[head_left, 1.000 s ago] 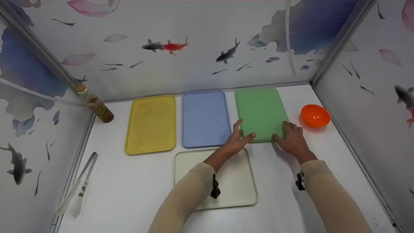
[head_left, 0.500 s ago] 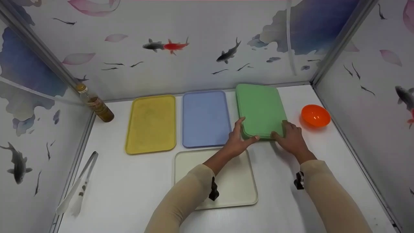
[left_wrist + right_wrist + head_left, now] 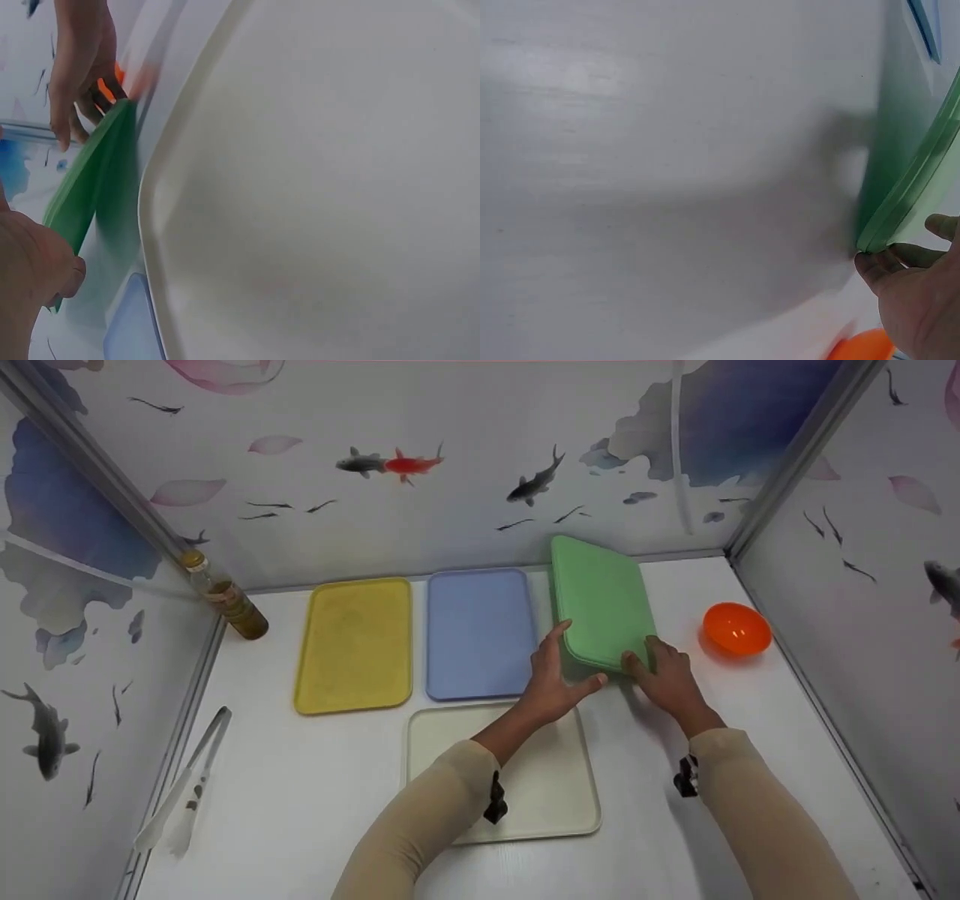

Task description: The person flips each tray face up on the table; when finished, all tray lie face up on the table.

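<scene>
A green tray [image 3: 607,604] is held tilted at the back right, its left side raised higher than its right and a greenish shadow beneath it. Its edge shows a doubled line in the right wrist view. My left hand [image 3: 551,679] grips its near left corner, index finger along the left edge and thumb at the front. At the near right corner, my right hand [image 3: 666,679] holds the tray with the fingers at the side edge and the thumb at the front. The right fingertips [image 3: 870,266] sit under the tray's low edge.
A blue tray [image 3: 480,634] and a yellow tray [image 3: 356,645] lie left of the green one. The cream tray [image 3: 540,780] is under my left forearm. An orange bowl [image 3: 736,628] stands right, an oil bottle [image 3: 236,607] back left, tongs [image 3: 187,780] front left. Walls enclose the table.
Both hands have raised the green tray off the table; it lay flat a second ago. Its left side has come up more, and its far edge now overlaps the back wall in the head view.
</scene>
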The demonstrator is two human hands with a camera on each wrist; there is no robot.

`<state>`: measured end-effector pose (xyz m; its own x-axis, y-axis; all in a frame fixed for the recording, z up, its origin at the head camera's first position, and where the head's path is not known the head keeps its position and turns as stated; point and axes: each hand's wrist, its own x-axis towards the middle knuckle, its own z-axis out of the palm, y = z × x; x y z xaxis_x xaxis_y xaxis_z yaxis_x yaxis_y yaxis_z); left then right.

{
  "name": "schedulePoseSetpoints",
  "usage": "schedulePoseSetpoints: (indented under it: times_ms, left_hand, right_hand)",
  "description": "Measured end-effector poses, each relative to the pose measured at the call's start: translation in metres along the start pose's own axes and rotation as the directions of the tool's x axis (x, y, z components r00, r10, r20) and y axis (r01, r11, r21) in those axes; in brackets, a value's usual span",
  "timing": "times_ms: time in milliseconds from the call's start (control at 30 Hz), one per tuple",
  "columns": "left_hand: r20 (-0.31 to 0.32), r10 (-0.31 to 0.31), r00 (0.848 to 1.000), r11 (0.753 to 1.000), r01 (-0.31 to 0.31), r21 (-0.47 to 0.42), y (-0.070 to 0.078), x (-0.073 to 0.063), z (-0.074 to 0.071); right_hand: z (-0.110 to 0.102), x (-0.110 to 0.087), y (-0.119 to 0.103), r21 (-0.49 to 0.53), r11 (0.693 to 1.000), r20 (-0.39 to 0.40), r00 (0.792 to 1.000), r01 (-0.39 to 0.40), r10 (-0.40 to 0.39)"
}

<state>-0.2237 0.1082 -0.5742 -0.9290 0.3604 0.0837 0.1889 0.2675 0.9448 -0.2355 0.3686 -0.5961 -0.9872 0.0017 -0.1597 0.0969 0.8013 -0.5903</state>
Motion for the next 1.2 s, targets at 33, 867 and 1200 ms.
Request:
schedulePoseSetpoints:
  times_ms: [33, 867, 1200]
  left_hand:
    - [-0.005, 0.015, 1.000, 1.000, -0.015, 0.010, 0.001, 0.000, 0.000]
    - [-0.033, 0.251, 0.967, 0.956, -0.243, 0.162, 0.027, 0.007, 0.000]
    - [-0.019, 0.354, 0.935, 0.912, -0.341, 0.227, 0.035, 0.011, 0.003]
  right_hand:
    - [0.000, 0.000, -0.001, 0.007, 1.000, -0.001, 1.000, 0.000, 0.000]
    - [0.007, 0.004, -0.022, 0.206, 0.979, 0.030, 1.000, -0.012, 0.005]
    - [0.007, 0.003, -0.028, 0.271, 0.960, 0.079, 0.996, -0.065, 0.046]
